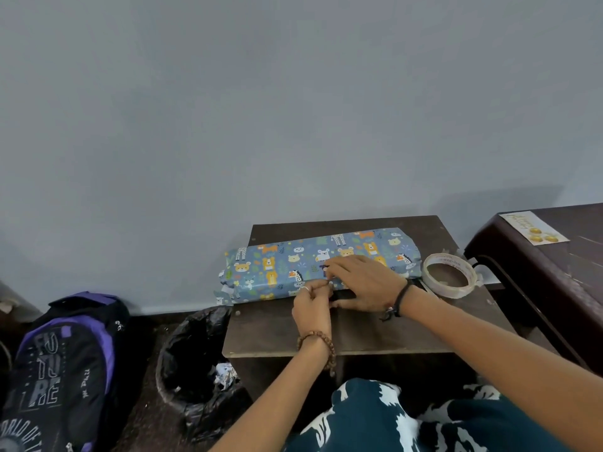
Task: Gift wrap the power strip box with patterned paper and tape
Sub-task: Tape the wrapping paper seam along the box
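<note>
The power strip box (277, 265), covered in blue paper with cartoon animals, lies lengthwise on a small dark wooden table (280, 334). My right hand (362, 283) rests flat on the box's near side, fingers stretched leftward over the paper. My left hand (311, 303) is at the box's front edge with its fingers curled; its fingertips pinch something small at the paper's seam, likely a piece of tape, too small to make out. A roll of clear tape (450, 275) lies on the table just right of the box.
A bin lined with a black bag (192, 363) stands on the floor left of the table, scraps inside. A black and purple backpack (62, 370) lies further left. A dark bench (554, 265) with a card (533, 228) on it stands at right. A grey wall rises behind.
</note>
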Tool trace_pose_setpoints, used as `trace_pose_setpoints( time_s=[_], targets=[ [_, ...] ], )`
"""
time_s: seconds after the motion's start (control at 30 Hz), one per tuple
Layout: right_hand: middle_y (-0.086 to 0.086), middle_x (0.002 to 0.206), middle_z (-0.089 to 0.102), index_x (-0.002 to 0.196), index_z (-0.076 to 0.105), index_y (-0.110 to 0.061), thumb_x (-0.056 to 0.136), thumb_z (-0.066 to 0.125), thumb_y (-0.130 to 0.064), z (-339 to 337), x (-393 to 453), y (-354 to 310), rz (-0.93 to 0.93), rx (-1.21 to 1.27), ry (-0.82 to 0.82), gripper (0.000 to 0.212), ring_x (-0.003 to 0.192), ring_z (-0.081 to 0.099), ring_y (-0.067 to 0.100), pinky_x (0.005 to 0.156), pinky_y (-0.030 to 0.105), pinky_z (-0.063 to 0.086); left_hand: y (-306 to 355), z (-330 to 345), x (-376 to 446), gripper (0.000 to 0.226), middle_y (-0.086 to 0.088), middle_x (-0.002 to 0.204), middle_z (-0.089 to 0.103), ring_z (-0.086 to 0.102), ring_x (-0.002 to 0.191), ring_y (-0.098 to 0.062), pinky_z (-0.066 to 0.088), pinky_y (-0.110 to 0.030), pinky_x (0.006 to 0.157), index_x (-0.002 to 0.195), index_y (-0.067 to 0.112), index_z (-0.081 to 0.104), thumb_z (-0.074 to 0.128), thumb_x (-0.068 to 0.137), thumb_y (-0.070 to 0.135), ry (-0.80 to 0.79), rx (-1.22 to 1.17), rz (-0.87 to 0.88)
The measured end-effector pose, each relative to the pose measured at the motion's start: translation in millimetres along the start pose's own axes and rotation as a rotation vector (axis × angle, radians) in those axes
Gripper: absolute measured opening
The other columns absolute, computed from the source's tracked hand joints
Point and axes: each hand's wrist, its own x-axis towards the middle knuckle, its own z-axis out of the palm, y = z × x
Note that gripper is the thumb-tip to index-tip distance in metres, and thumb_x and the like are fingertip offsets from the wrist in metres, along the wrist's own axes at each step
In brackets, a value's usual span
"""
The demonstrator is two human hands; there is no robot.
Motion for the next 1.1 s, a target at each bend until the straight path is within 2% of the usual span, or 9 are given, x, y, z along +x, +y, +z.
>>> trace_pose_setpoints(
  time_s=[0.13,0.2,0.27,0.37,0.57,0.7,0.8,0.9,1.1],
  targets=[
    [0.003,0.115,0.049,0.108,0.051,-0.012,0.090,0.054,-0.025,0.4,6.9,1.3,0.114,-0.010,0.097,0.023,0.102,0.048,0.021,0.073,0.024,0.029,0.9,-14.0,7.0,0.018,0.000,0.103,0.057,0.053,0.092,-0.009,0.047,-0.032,0.090,0.104,0.013,0.058,0.058,0.087,0.009,-0.081,0.630,0.519],
    [0.005,0.111,0.050,0.101,0.053,-0.010,0.090,0.053,-0.020,-3.2,10.6,3.1,0.151,0.041,0.087,0.015,0.099,0.049,0.021,0.069,0.024,0.031,5.9,-24.1,21.6,0.030,-0.001,0.115,0.050,0.046,0.105,-0.017,0.040,-0.030,0.091,0.116,0.015,0.054,0.059,0.087,0.024,-0.057,1.113,0.837],
    [0.004,0.108,0.051,0.098,0.055,-0.010,0.092,0.052,-0.020,-7.2,12.6,4.8,0.166,0.086,0.068,0.012,0.097,0.049,0.019,0.069,0.024,0.033,14.5,-33.5,38.8,0.035,0.002,0.120,0.048,0.042,0.111,-0.020,0.030,-0.030,0.092,0.120,0.021,0.051,0.057,0.088,0.034,-0.098,1.400,0.975],
    [0.005,0.105,0.053,0.096,0.056,-0.009,0.092,0.053,-0.021,-10.7,15.0,8.1,0.182,0.165,0.049,0.013,0.096,0.049,0.020,0.074,0.027,0.037,28.5,-42.0,61.1,0.025,0.007,0.112,0.056,0.047,0.107,-0.014,0.021,-0.025,0.090,0.109,0.023,0.058,0.059,0.086,0.033,-0.230,1.361,0.925],
    [0.003,0.103,0.058,0.097,0.058,-0.011,0.087,0.062,-0.025,-5.5,15.8,20.3,0.183,0.282,0.073,0.017,0.096,0.053,0.018,0.073,0.023,0.035,35.3,-48.4,74.3,0.017,-0.004,0.090,0.068,0.057,0.086,-0.021,0.039,-0.029,0.077,0.086,0.010,0.069,0.070,0.080,0.025,-0.376,1.100,0.889],
    [0.000,0.114,0.060,0.114,0.056,-0.015,0.073,0.076,-0.037,-9.0,22.5,33.6,0.241,0.415,0.073,0.050,0.105,0.054,0.015,0.089,0.026,0.042,29.0,-51.3,76.0,0.013,-0.001,0.081,0.068,0.056,0.077,-0.019,0.041,-0.031,0.071,0.081,0.012,0.071,0.071,0.079,0.025,-0.346,1.002,0.925],
    [0.004,0.149,0.031,0.142,0.029,-0.019,0.066,0.073,-0.057,-15.7,38.6,48.8,0.311,0.203,-0.131,0.096,0.137,0.027,0.022,0.113,0.044,0.016,27.9,-50.5,78.5,0.012,0.001,0.081,0.067,0.054,0.076,-0.017,0.041,-0.032,0.071,0.079,0.013,0.070,0.070,0.080,0.025,-0.341,0.990,0.920],
    [0.001,0.157,0.003,0.148,0.003,-0.028,0.063,0.069,-0.066,-21.9,53.1,59.7,0.357,0.146,-0.369,0.114,0.145,0.000,0.022,0.112,0.055,-0.008,30.3,-51.0,81.8,0.007,0.004,0.081,0.064,0.050,0.075,-0.013,0.036,-0.029,0.071,0.078,0.017,0.067,0.067,0.083,0.022,-0.361,0.998,0.929],
    [0.006,0.149,0.022,0.146,0.013,-0.028,0.058,0.074,-0.064,-21.6,61.4,60.4,0.381,0.217,-0.348,0.113,0.138,0.022,0.029,0.113,0.050,0.013,30.8,-46.2,76.0,0.006,0.003,0.093,0.055,0.048,0.088,-0.016,0.029,-0.028,0.082,0.091,0.020,0.061,0.057,0.087,0.018,-0.266,1.249,1.025]
  ],
)
